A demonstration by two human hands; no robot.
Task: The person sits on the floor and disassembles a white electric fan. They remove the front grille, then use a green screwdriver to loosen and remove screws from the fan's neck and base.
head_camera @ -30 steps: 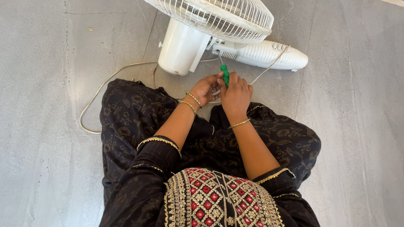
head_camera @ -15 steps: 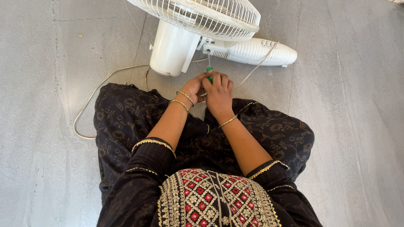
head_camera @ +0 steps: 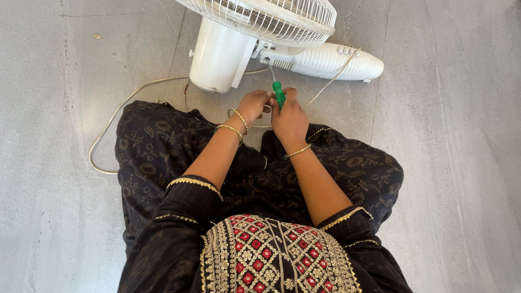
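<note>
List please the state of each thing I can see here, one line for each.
Fan: lying on its side on the floor.
Screwdriver: gripped in the right hand, tip toward the fan.
Left hand: beside the screwdriver; hold unclear.
Cord: loose on the floor.

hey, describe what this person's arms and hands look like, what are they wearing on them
Both arms wear dark patterned sleeves with gold-trimmed cuffs, pushed up near the elbows. The left hand has two thin gold bangles at the wrist; the right hand has one. No gloves.
</note>
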